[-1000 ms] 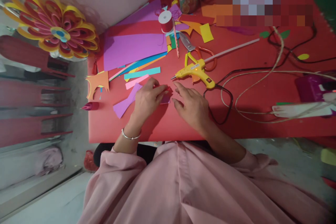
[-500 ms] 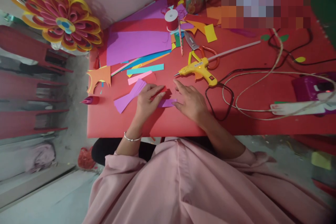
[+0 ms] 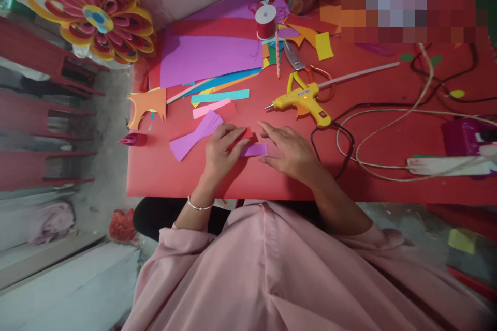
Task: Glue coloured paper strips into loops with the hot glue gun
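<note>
My left hand is closed on a short purple paper strip, with the thumb along its top. A red paper strip shows by the same fingers, partly hidden by them. At the purple strip's right end is my right hand, its thumb and fingers apart, with nothing seen between them. Left of my left hand, a fan of purple paper strips lies on the table. Beyond them are a pink strip and a turquoise strip.
A yellow glue gun with its black cord lies right of centre, with scissors behind it. A red ribbon spool stands farther back. Purple sheets and a large paper flower are at left, an extension strip at right.
The view has shifted slightly. My right thumb has moved off the purple strip's end, and the right fingers are spread a little wider. My left hand keeps its hold.
</note>
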{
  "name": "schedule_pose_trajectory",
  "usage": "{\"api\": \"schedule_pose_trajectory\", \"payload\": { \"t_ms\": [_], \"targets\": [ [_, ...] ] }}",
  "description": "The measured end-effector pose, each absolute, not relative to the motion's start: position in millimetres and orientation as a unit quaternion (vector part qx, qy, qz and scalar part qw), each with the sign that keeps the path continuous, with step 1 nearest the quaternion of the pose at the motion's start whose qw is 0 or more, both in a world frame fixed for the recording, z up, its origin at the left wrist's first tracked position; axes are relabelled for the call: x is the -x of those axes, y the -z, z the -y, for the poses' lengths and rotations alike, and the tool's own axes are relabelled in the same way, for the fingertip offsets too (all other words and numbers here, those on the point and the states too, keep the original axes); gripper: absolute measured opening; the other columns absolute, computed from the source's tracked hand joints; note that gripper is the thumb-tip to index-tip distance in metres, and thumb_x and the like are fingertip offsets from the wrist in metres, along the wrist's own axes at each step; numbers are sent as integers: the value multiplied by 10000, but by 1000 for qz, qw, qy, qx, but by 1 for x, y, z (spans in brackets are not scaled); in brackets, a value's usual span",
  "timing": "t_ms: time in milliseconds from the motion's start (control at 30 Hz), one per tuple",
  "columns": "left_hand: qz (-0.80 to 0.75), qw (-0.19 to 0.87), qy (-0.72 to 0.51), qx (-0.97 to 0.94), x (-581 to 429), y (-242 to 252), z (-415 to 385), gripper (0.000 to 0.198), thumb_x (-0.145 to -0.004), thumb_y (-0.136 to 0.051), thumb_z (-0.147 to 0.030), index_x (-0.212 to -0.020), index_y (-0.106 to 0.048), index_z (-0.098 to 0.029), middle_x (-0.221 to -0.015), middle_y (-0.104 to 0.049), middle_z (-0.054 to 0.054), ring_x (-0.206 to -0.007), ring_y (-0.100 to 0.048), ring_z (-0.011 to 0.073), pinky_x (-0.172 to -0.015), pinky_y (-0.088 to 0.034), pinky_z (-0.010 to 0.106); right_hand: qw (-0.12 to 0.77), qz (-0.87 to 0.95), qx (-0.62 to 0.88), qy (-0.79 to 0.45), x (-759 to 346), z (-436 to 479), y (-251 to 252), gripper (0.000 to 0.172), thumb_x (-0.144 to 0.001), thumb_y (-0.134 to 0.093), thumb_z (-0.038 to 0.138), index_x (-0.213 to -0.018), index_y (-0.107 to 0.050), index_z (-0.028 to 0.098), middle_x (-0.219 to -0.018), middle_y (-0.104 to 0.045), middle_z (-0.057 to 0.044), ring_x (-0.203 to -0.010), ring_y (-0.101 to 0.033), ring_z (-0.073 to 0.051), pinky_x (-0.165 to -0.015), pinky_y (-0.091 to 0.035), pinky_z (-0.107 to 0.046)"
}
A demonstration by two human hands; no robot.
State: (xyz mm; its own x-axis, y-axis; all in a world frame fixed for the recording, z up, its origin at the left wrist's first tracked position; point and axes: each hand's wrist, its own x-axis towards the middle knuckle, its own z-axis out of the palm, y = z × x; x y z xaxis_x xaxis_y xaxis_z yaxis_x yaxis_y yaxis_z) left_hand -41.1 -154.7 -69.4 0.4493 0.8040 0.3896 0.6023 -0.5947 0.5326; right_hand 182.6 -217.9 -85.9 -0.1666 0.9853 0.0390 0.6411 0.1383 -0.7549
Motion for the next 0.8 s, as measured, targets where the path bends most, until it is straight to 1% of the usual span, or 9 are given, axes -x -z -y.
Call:
{"api": "schedule_pose_trajectory", "payload": {
  "t_ms": [133, 300, 367, 533, 700, 733, 800],
  "targets": [
    [-408, 165, -297, -847, 42, 67, 159, 308, -1056, -673, -462, -1195, -805, -221, -1100, -753, 79, -993, -729, 185, -857, -603, 322, 246, 722, 578, -289, -181, 215, 84, 848, -897, -765, 221, -1673, -424, 271, -1375, -772, -55, -1206, -652, -313, -1041, -528, -482],
    [-361, 143, -292, -874, 37, 70, 169, 279, -1046, -696, -444, -1183, -806, -227, -1095, -786, 84, -1018, -738, 207, -894, -565, 360, 227, 708, 607, -281, -175, 211, 84, 723, -972, -688, 255, -1660, -467, 230, -1292, -799, -78, -1161, -675, -315, -1011, -534, -470],
    [-363, 133, -282, -878, 34, 74, 173, 291, -1048, -692, -458, -1186, -805, -228, -1101, -796, 87, -1021, -741, 215, -895, -545, 376, 238, 703, 607, -283, -173, 209, 86, 739, -970, -689, 257, -1670, -453, 234, -1284, -799, -81, -1145, -685, -311, -1020, -534, -471],
    [-386, 115, -260, -877, 32, 81, 177, 307, -1060, -669, -473, -1167, -809, -222, -1129, -808, 95, -1018, -741, 220, -867, -503, 384, 293, 681, 587, -325, -172, 207, 91, 890, -901, -734, 191, -1711, -370, 248, -1287, -796, -68, -1133, -711, -287, -1054, -546, -481],
    [-385, 100, -247, -884, 31, 79, 176, 295, -1073, -650, -463, -1148, -816, -232, -1132, -813, 93, -1000, -738, 222, -837, -453, 394, 333, 659, 574, -353, -179, 209, 94, 922, -852, -807, 260, -1689, -419, 264, -1325, -763, -104, -1137, -734, -276, -1069, -569, -505],
    [-390, 100, -241, -883, 31, 79, 176, 299, -1071, -651, -472, -1151, -817, -237, -1132, -815, 92, -1000, -738, 222, -841, -451, 396, 344, 650, 573, -361, -181, 210, 94, 931, -838, -816, 268, -1684, -427, 276, -1340, -755, -102, -1137, -735, -271, -1055, -583, -499],
    [-399, 99, -234, -881, 31, 79, 177, 310, -1060, -663, -497, -1151, -820, -246, -1130, -818, 89, -998, -739, 223, -848, -449, 397, 367, 627, 578, -371, -187, 214, 94, 920, -825, -814, 283, -1670, -449, 291, -1335, -754, -93, -1102, -742, -253, -979, -624, -461]
  ]
}}
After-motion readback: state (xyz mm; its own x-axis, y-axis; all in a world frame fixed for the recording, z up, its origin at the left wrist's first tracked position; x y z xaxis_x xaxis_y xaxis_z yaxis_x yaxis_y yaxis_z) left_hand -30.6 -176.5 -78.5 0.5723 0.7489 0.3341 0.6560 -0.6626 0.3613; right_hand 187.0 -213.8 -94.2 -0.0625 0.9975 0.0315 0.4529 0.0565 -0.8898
